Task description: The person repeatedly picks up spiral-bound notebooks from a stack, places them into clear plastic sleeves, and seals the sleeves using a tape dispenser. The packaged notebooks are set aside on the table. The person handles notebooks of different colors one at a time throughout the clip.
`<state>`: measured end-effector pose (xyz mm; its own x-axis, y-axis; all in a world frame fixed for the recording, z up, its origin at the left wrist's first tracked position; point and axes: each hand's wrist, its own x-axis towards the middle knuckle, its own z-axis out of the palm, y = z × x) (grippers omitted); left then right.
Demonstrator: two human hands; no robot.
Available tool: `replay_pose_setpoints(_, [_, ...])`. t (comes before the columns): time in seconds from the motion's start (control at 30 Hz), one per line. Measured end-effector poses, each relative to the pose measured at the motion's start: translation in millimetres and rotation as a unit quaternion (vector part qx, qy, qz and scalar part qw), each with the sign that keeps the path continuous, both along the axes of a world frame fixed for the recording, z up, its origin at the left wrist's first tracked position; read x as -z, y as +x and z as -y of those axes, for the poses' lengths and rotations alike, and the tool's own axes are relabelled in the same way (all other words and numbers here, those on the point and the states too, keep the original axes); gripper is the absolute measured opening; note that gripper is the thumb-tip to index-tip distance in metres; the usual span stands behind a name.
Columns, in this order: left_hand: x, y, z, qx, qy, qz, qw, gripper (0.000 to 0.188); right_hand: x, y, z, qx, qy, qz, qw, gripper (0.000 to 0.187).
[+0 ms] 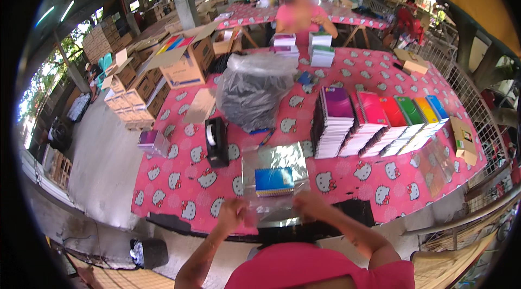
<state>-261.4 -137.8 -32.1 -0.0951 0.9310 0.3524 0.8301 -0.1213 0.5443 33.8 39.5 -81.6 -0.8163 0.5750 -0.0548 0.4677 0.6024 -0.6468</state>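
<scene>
A blue spiral notebook (pixel 274 179) lies on a clear plastic sheet (pixel 266 156) at the near edge of the table, its wire binding toward me. My left hand (pixel 232 214) is closed on the sheet's near left edge, fingers pinched together. At the near right edge my right hand (pixel 309 205), slightly blurred, is also closed on the plastic. Loose, shiny plastic stretches between both hands, just in front of the notebook. A black tape dispenser (pixel 217 142) stands beyond my left hand.
Tall stacks of spiral notebooks (pixel 374 123) stand at right, in several colours. A big grey plastic bag (pixel 252 91) sits mid-table, with a wrapped notebook pack (pixel 153 142) at left. Open cartons (pixel 187 61) stand beyond. A person in pink (pixel 298 17) sits across the table (pixel 336 197).
</scene>
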Motion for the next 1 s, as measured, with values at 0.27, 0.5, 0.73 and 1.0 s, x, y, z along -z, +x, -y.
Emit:
replay_pose_setpoints(0.27, [46.3, -39.0, -67.3, -0.076, -0.16, 0.481, 0.859, 0.022, -49.7, -54.8, 46.5, 0.006, 0.239, -0.109, 0.965, 0.045])
replay_pose_setpoints(0.5, [24.3, -39.4, -118.9, -0.107, -0.05, 0.328, 0.937, 0.021, -42.7, -77.5, 50.8, 0.044, 0.277, -0.072, 0.957, 0.051])
replay_pose_setpoints(0.73, [49.3, -38.0, -253.7, 0.094, -0.113, -0.132, 0.98, 0.014, -46.2, -81.6, 55.4, 0.048, 0.264, -0.074, 0.96, 0.05])
replay_pose_setpoints(1.0, [28.2, -16.4, -255.5, 0.104, -0.016, -0.253, 0.962, 0.016, -41.9, -79.8, 53.8, 0.06, 0.285, -0.086, 0.953, 0.048])
